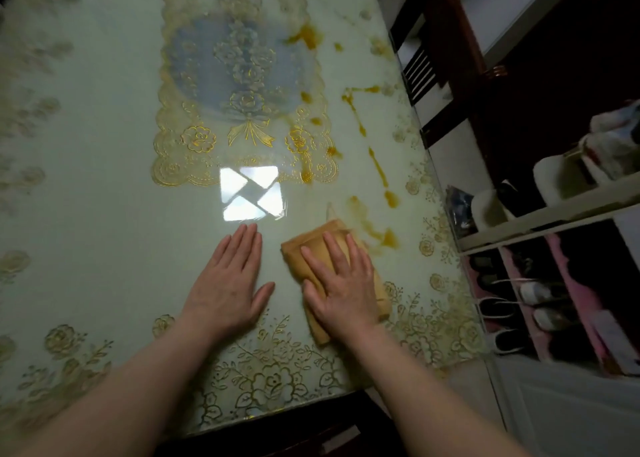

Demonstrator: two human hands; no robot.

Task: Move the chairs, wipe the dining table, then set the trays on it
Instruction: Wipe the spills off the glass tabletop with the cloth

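- Two bare forearms reach in from the near edge, both hands lying palm down on the bench (104,186), side by side and a little apart.
- The left hand (228,283) lies flat on the bare surface with fingers straight and close together, thumb spread out toward the other hand; it holds nothing.
- The right hand (341,283) presses flat on a folded tan cloth (304,248), fingers straight and slightly spread, not curled round it. The cloth shows beyond the fingertips, along the thumb side and under the wrist.
- Under and around both wrists the bench cover carries a gold flower-and-leaf border (273,380) along the near edge.
- Just beyond the left fingertips lies a bright square reflection of light (250,193), crossed by a dark X.
- Just beyond and to the right of the cloth sit yellow-brown spill marks (390,238); more drops run away from the right hand in a broken line (377,165) toward the far part of the bench.
- Farther out, ahead of both hands, a gold lace mat (242,86) with a bluish middle lies under the glossy cover, with another smear (306,35) at its far right side.
- Right of the right hand, off the bench, a white shoe rack (540,224) holds shoes (530,292) on several shelves.
- Beyond that stands dark wooden furniture (450,75); whether it is a chair cannot be told.
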